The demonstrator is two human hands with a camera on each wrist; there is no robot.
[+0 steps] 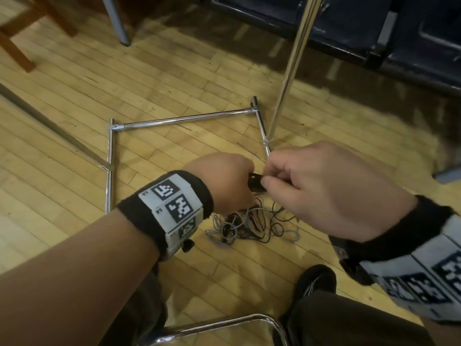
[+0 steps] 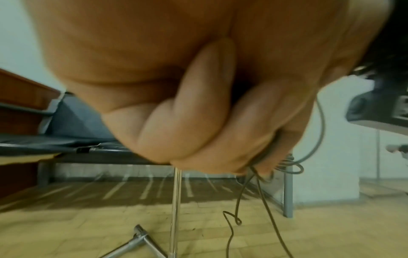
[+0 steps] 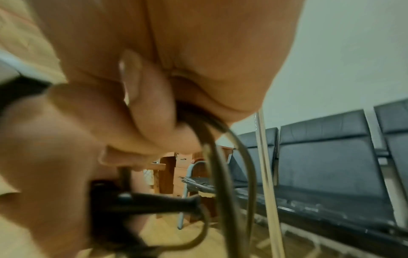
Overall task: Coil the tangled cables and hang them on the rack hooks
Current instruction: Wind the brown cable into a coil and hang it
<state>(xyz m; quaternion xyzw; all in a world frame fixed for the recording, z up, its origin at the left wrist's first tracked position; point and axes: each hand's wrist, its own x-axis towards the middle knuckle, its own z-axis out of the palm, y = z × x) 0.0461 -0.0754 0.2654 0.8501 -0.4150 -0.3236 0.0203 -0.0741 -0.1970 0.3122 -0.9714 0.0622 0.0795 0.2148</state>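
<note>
A tangle of black and grey cables [image 1: 252,226] lies on the wood floor inside the chrome rack base [image 1: 184,118]. Above it my two hands meet. My left hand [image 1: 239,181] grips the black cable at its plug [image 1: 255,184], fingers curled; thin strands [image 2: 260,192] hang from those fingers [image 2: 220,139] to the floor. My right hand [image 1: 269,176] pinches the same black cable beside the plug; in the right wrist view dark loops [image 3: 220,157] run out from under its curled fingers [image 3: 152,108], with the plug [image 3: 154,202] just below. The rack's upright pole [image 1: 289,78] rises right behind the hands.
Black bench seats [image 1: 374,33] line the far side. A grey metal leg [image 1: 117,23] and wooden furniture [image 1: 15,46] stand at the far left. A chrome chair frame [image 1: 224,323], my knees and a black shoe [image 1: 316,278] are close below.
</note>
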